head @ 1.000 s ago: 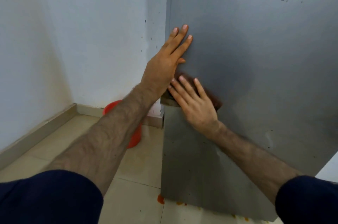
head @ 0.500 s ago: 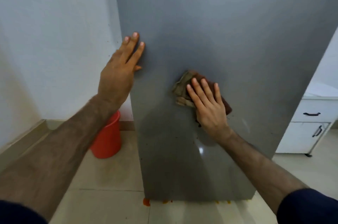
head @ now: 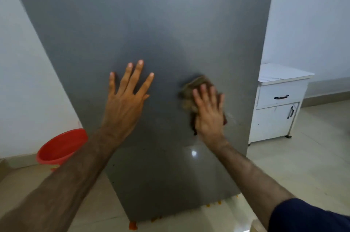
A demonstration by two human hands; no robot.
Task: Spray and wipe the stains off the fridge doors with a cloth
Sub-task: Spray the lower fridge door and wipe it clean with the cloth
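The cloth (head: pixel 191 90) is soft and light, so my right hand (head: pixel 209 110) presses it flat, fingers straight, against the smooth fridge door (head: pixel 170 29). I judge it slides easily there; my left hand (head: pixel 126 99) rests open on the door.

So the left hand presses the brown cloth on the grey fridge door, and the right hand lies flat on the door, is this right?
No, the hands are swapped. In the head view the right hand presses the brown cloth on the grey fridge door, and the left hand lies flat on the door.
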